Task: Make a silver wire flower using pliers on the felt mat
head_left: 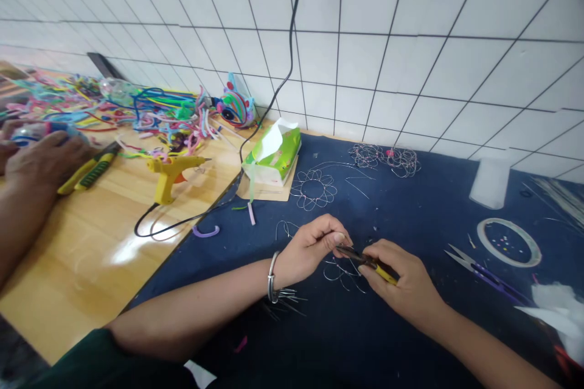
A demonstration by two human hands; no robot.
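Working looped wire [341,270] with yellow-handled pliers [353,253]

Right hand [406,276] closed around the handles of the yellow-handled pliers; left hand [310,249] appears to pinch the looped wire between thumb and finger at the tool's nose. Loops spread just below, over dark blue cloth [387,340]. Judged light, springy, easily bent out of shape. Best hold: close beside the nose, clear of the open loops

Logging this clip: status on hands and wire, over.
Right hand gripping yellow-handled pliers. Left hand pinching wire loops at pliers' tips. Wire pieces by bracelet.
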